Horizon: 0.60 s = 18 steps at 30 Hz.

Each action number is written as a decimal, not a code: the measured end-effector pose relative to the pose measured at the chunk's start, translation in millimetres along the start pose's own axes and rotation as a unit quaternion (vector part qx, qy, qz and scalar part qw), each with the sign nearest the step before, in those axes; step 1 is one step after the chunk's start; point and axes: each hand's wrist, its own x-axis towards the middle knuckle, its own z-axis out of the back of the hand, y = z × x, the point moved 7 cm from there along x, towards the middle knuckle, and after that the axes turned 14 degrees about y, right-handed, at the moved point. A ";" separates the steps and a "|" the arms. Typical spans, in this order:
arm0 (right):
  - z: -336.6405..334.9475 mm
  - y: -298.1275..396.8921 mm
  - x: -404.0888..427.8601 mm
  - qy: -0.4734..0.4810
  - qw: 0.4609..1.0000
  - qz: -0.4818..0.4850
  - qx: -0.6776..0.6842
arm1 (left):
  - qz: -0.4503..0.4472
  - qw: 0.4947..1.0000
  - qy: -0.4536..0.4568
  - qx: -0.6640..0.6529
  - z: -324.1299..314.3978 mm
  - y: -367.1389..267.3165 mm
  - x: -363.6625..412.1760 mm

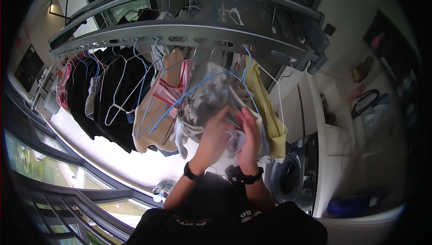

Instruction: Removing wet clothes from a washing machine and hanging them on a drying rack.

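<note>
My left hand [214, 137] and my right hand [248, 137] are raised close together below a grey metal drying rack [189, 32]. Between the palms is a small whitish piece with dark marks [235, 141]; whether either hand grips it is unclear. Blurred grey and white cloth [206, 106] hangs just beyond my fingers. A blue plastic hanger [249, 66] hooks into the rack above my right hand, and a yellow garment [270, 113] hangs right of it. Left of my hands hang a pink garment with red trim [172, 93] and a beige garment [152, 120].
Black garments [114, 103] hang at the left on several wire hangers. A front-loading washing machine [287, 177] stands at the lower right beside white cabinets [337, 137]. A pair of sneakers [163, 190] rests on the floor. Windows [50, 167] line the lower left.
</note>
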 end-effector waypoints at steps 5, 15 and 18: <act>-15.8 24.3 15.8 0.063 0.997 0.020 -0.050 | 0.021 0.997 -0.042 0.064 -7.1 8.2 9.5; -17.5 -8.2 55.4 0.062 0.998 0.031 -0.013 | 0.101 0.967 -0.194 0.133 8.3 21.6 -19.7; -44.1 -20.2 67.9 0.161 0.984 -0.004 -0.071 | 0.133 0.949 -0.224 0.176 12.6 23.4 -27.1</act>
